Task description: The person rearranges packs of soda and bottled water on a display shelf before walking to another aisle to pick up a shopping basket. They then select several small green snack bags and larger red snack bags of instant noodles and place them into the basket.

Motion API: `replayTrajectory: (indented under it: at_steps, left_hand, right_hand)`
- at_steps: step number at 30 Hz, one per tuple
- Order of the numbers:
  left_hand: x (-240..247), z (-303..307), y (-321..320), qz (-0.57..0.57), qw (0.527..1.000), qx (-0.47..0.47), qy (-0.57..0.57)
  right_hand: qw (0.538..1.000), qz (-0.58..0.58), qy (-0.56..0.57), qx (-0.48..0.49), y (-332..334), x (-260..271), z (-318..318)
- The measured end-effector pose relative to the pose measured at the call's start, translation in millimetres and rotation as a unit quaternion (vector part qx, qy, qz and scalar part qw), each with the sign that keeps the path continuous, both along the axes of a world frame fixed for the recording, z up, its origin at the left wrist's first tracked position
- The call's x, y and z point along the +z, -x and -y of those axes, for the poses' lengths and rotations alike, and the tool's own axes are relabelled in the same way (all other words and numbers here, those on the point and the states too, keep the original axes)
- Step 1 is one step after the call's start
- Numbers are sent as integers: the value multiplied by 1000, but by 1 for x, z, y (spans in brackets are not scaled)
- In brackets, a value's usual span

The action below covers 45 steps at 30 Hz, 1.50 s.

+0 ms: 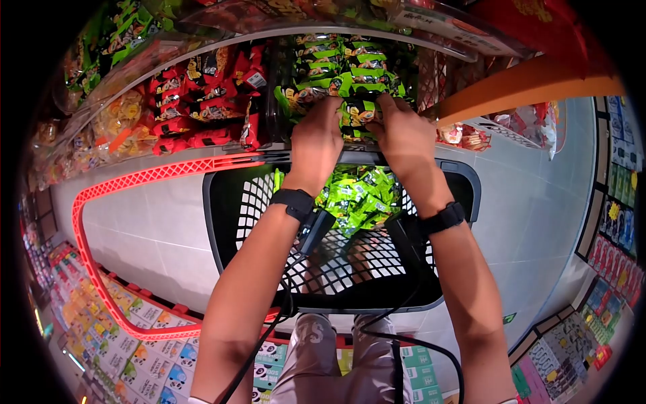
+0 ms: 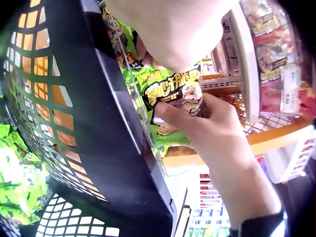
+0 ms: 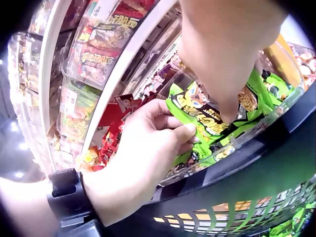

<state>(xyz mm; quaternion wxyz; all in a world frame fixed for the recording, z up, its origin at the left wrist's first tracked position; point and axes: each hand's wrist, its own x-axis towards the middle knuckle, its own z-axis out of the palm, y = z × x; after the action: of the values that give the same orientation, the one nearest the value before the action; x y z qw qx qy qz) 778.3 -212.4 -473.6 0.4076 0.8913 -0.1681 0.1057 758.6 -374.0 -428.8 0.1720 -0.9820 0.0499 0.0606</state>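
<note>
Both hands reach into a clear shelf bin of green-and-black snack packets (image 1: pixel 370 62). My left hand (image 1: pixel 317 140) pinches the end of a green snack packet (image 3: pixel 202 114) between thumb and fingers, plain in the right wrist view. At the other side, my right hand (image 1: pixel 408 138) grips a green snack packet (image 2: pixel 173 91), its thumb lying across the printed front. Whether both hands hold one and the same packet I cannot tell. Below the forearms stands a black shopping basket (image 1: pixel 210 229) with a heap of green packets (image 1: pixel 360 202) inside.
Red-and-black packets (image 1: pixel 208 94) fill the bin to the left. The basket's red handle (image 1: pixel 81 222) swings out to the left over the floor. An orange shelf edge (image 1: pixel 525 87) juts out at the right. Cables (image 1: pixel 431 345) hang from the wrist cameras.
</note>
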Motion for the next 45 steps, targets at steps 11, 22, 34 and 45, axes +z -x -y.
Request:
replayTrajectory:
  at_steps: [11,22,34,45]
  left_hand:
    - [8,-8,7,-140,987,-16,72]
    - [23,-15,-4,-28,989,-135,-46]
    - [10,-2,-8,19,972,-137,-189]
    - [13,2,-2,43,945,-135,-295]
  right_hand:
    - [991,-14,54,124,-11,-10,0]
    - [987,-85,-130,52,3,-13,41]
    - [992,-124,8,-26,-3,-14,6]
    - [985,-128,24,109,-1,-15,3]
